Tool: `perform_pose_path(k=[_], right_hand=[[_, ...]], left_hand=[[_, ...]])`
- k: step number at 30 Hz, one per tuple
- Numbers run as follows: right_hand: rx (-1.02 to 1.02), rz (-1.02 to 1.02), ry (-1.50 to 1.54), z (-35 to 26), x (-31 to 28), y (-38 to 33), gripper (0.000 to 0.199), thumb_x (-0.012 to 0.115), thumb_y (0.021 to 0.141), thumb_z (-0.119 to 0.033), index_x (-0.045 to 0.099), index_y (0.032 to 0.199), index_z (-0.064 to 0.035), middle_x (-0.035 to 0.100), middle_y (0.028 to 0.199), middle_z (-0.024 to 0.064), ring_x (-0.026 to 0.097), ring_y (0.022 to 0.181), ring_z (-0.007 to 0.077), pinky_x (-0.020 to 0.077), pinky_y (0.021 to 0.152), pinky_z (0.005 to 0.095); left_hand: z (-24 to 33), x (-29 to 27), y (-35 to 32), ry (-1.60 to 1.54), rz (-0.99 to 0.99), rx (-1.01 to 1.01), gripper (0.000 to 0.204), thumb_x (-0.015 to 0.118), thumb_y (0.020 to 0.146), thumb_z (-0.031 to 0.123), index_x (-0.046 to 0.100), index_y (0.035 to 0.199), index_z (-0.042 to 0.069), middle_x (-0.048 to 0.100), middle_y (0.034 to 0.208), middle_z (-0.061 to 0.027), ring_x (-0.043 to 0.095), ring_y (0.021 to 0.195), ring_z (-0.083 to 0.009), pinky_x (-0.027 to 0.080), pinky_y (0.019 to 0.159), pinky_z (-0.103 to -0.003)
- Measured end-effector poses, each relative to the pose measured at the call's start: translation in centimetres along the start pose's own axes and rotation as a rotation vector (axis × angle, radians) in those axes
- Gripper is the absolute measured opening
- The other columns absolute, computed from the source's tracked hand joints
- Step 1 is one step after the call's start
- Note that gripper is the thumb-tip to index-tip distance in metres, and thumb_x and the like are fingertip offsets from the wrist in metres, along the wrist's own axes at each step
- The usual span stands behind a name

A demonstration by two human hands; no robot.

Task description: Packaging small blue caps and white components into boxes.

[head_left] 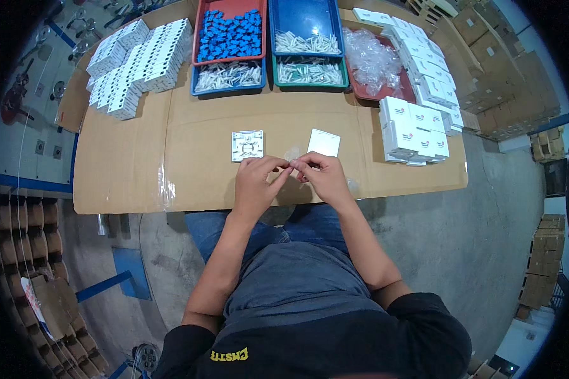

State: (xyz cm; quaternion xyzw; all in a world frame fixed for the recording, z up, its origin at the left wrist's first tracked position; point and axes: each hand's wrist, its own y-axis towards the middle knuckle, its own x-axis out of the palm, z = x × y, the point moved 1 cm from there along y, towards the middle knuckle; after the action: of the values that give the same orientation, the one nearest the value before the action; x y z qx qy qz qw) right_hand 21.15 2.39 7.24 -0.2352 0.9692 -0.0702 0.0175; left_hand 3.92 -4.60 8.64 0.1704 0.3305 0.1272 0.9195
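Five trays (pixel 305 18) beyond both hands (pixel 254 182) (pixel 327 180)

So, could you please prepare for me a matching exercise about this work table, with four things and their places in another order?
Things:
1. blue pieces
2. clear plastic
3. flat white square
4. left hand

Places:
A. heaped in the right red tray
B. very close to the right hand, on its left
C. spread in the left red tray
D. on the cardboard, just beyond the right hand

Right pairs: 1-C; 2-A; 3-D; 4-B.
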Motion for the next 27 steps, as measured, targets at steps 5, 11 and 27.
perform_pose_path(k=[5, 11, 27], right_hand=[[-0.004, 0.005, -0.223, -0.5, -0.2, 0.1, 0.016, 0.073, 0.095, -0.013, 0.075, 0.097, 0.0025, 0.070, 0.081, 0.0028, 0.064, 0.072, 0.0085, 0.0520, 0.066, 0.0241], [-0.288, 0.176, -0.447, -0.4, 1.2, 0.2, 0.016, 0.072, 0.092, -0.011, 0.071, 0.100, 0.0020, 0.072, 0.084, 0.0128, 0.068, 0.067, 0.0178, 0.0530, 0.061, 0.0300], [-0.419, 0.109, -0.202, -0.1, 1.7, 0.4, 0.016, 0.065, 0.093, 0.006, 0.069, 0.109, 0.0028, 0.070, 0.103, 0.0105, 0.070, 0.090, 0.0181, 0.0597, 0.078, 0.0298]], left_hand=[[0.0, 1.4, -0.5, -0.316, -0.037, -0.370, 0.009, 0.074, 0.089, 0.011, 0.072, 0.095, 0.004, 0.074, 0.087, -0.0097, 0.071, 0.082, -0.0196, 0.052, 0.077, -0.033], [0.4, 2.9, -1.1, -0.320, 0.269, -0.373, 0.008, 0.071, 0.092, 0.005, 0.065, 0.094, -0.001, 0.068, 0.087, -0.0056, 0.066, 0.082, -0.0135, 0.052, 0.077, -0.028], [-0.6, 4.1, -1.5, -1.339, 0.296, -0.860, 0.020, 0.063, 0.103, 0.019, 0.064, 0.120, 0.007, 0.068, 0.110, -0.0034, 0.065, 0.099, -0.0127, 0.051, 0.081, -0.028]])
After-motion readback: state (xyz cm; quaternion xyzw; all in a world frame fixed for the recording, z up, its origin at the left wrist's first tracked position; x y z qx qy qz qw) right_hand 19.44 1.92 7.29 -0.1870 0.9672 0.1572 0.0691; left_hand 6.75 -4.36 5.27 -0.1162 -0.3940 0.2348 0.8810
